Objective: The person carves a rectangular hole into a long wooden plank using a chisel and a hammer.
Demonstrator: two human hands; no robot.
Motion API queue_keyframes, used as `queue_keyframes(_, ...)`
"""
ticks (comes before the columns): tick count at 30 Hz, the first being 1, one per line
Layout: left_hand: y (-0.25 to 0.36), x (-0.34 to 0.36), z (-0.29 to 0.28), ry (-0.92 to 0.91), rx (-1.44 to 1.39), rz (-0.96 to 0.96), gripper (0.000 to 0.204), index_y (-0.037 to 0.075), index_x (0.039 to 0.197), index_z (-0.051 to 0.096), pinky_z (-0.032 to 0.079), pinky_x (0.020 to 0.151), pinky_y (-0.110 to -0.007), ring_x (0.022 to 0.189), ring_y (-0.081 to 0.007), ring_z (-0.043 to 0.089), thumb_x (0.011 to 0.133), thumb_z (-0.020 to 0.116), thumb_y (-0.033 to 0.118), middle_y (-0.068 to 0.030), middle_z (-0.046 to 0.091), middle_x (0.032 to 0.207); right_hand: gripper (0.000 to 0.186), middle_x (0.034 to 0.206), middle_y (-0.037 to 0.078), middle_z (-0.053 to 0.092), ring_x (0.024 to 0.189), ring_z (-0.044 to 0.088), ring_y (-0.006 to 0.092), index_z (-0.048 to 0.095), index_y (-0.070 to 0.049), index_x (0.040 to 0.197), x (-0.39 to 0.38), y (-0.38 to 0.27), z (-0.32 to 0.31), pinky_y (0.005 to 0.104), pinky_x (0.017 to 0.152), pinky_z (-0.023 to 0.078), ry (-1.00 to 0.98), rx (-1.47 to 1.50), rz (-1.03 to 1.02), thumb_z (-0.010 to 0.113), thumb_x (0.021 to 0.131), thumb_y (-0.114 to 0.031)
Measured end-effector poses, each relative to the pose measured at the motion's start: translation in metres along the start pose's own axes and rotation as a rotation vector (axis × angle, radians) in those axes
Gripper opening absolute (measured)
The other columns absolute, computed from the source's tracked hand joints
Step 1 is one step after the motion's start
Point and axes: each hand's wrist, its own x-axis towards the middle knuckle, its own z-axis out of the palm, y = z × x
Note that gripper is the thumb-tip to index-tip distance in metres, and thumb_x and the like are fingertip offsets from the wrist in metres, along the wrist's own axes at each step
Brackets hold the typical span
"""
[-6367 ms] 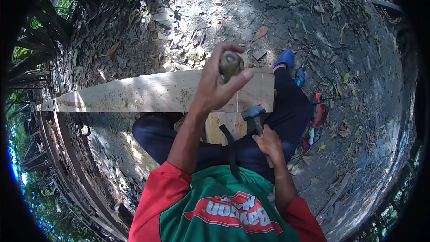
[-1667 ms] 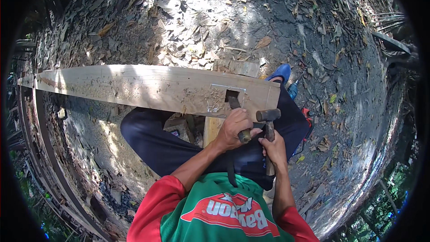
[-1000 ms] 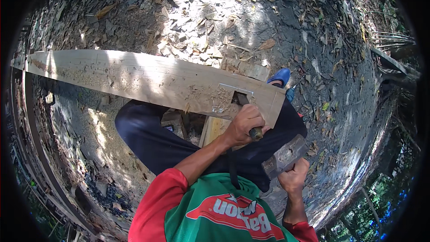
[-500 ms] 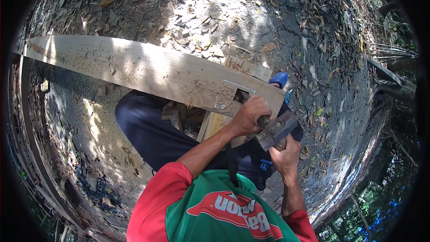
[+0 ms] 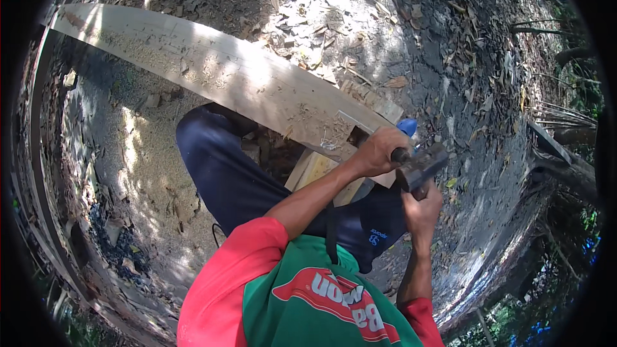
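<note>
Seen from above, outdoors, over ground (image 5: pixel 450 58) strewn with dry leaves and wood chips. Long pale wooden plank (image 5: pixel 212 71), dusted with shavings, running from upper left down to centre right across dark-trousered legs (image 5: pixel 225 167), with a square notch (image 5: pixel 355 135) cut near its right end. Left hand (image 5: pixel 376 152) at that notch, grip closed around a chisel (image 5: pixel 400 153), only its dark handle end showing past the fist. Right hand (image 5: pixel 422 209) just below and to the right, grip closed around the handle of a hammer (image 5: pixel 422 166), its dark metal head touching or nearly touching the chisel's end. Smaller pale wood block (image 5: pixel 315 170) under the plank, between the knees. Blue shoe (image 5: pixel 407 128) peeking out beyond the plank's end. Red-and-green shirt (image 5: pixel 302 295) filling the lower edge.
</note>
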Motion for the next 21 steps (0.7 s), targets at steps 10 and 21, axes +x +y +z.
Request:
queue_keyframes(10,-0.004,0.008,-0.002,-0.094,0.017,-0.028,0.023,0.011,0.091,0.059,0.043,0.084,-0.043,0.09,-0.0312,0.059,0.078,0.075,0.021,-0.0083,0.058,0.088,0.018,0.07,0.016,0.063,0.066,0.066,0.0254,0.061,0.001,0.09,0.003,0.012,0.02,0.0378,0.065,0.05,0.013,-0.119,-0.094,0.071,0.083,-0.012)
queue_keyframes(21,-0.013,-0.001,-0.003,-0.127,0.046,-0.157,0.029,0.016,0.106,0.071,0.041,0.099,-0.042,0.106,-0.0264,0.063,0.079,0.076,0.022,-0.0039,0.069,0.104,0.017,0.067,0.007,0.051,0.053,0.049,0.0139,0.043,-0.005,0.083,-0.042,-0.079,-0.09,0.0296,0.053,0.048,0.321,0.563,-0.582,0.058,0.088,0.0)
